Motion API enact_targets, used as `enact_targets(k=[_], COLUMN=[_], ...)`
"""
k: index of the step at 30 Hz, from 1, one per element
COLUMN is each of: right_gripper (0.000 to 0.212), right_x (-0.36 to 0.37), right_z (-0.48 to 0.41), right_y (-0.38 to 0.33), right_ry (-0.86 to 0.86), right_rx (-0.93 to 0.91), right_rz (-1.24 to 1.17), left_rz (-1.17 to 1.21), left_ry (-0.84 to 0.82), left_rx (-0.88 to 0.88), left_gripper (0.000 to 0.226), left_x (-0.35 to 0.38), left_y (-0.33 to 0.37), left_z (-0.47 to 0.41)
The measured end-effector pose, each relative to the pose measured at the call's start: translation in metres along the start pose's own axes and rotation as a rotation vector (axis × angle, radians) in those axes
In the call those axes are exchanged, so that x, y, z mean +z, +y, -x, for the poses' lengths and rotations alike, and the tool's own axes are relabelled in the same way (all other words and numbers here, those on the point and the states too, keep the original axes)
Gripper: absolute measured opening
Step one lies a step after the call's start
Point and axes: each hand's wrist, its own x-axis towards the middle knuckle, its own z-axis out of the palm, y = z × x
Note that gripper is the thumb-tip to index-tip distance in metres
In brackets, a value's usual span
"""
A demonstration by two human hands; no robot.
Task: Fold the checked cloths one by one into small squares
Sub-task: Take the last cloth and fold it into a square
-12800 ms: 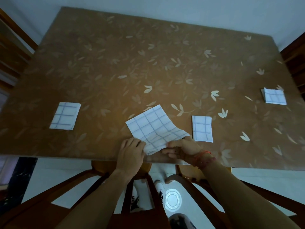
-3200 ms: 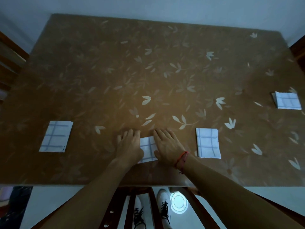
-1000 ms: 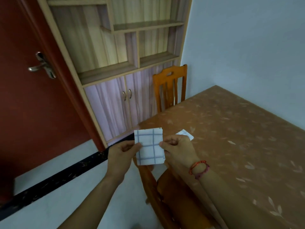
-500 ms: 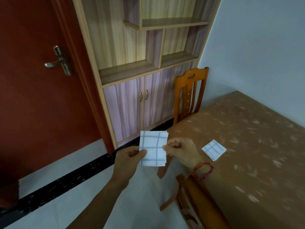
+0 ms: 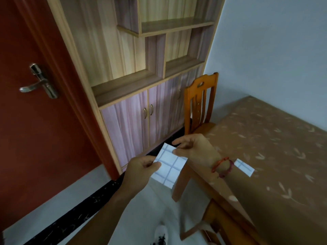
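The left grip (image 5: 141, 168) and right grip (image 5: 193, 149) pinch the folded checked cloth (image 5: 170, 167) (apparently clear of the table (image 5: 274, 147)), fingers curled

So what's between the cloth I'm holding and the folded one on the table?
In the head view, your right wrist with its red bracelet crosses between the held cloth and the folded cloth.

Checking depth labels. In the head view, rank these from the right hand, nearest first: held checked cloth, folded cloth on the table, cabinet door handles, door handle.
1. held checked cloth: pinched by the right hand, on its left side.
2. folded cloth on the table: just right of the wrist.
3. cabinet door handles: behind, up and to the left.
4. door handle: far left, on the red door.
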Motion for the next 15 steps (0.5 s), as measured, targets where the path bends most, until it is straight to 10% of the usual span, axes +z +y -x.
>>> enact_targets(k=[15], right_gripper=[0.005], right_x=[-0.139], right_z=[-0.088], right_y=[0.095], right_ry=[0.42], right_rx=[0.313], right_rz=[-0.061], left_rz=[0.221], left_ry=[-0.316], left_rx=[-0.231], left_gripper=[0.017], left_x=[0.103], left_y=[0.045], left_z=[-0.235])
